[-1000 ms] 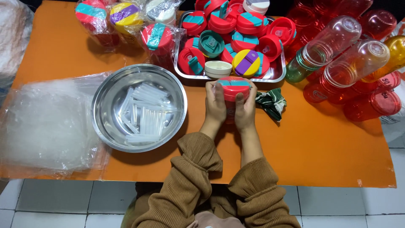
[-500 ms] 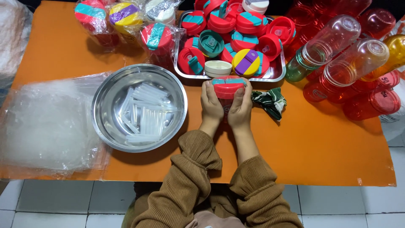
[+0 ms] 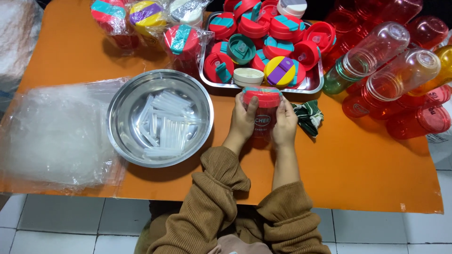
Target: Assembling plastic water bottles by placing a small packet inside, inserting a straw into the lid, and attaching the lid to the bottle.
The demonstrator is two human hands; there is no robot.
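Both hands held one small red plastic bottle (image 3: 263, 123) upright on the orange surface (image 3: 358, 164), just in front of a metal tray (image 3: 316, 83). The left hand (image 3: 243, 123) wrapped the bottle's left side with the thumb reaching up to the lid, and the right hand (image 3: 284, 124) closed around its right side. The bottle wore a red lid with a teal band (image 3: 262, 95). It looked light, stiff and see-through, probably empty, with smooth walls that might slip, so a grip around the body under the lid seemed safest. A folded dark green cloth (image 3: 308, 116) lay touching the right hand's outer edge. The tray held roughly a dozen and a half loose lids, mostly red with teal flaps, plus one cream lid (image 3: 248, 76) and one yellow and purple lid (image 3: 279, 70). To the left stood one steel bowl (image 3: 123, 107) filled with clear plastic straws (image 3: 165, 127), too many and too overlapped to count. Further left lay a stack of clear plastic bags (image 3: 52, 136). At least three bagged bottles (image 3: 181, 40) stood behind the bowl. On the right lay a pile of lidless bottles (image 3: 400, 75), about ten, red, clear, green and yellow.
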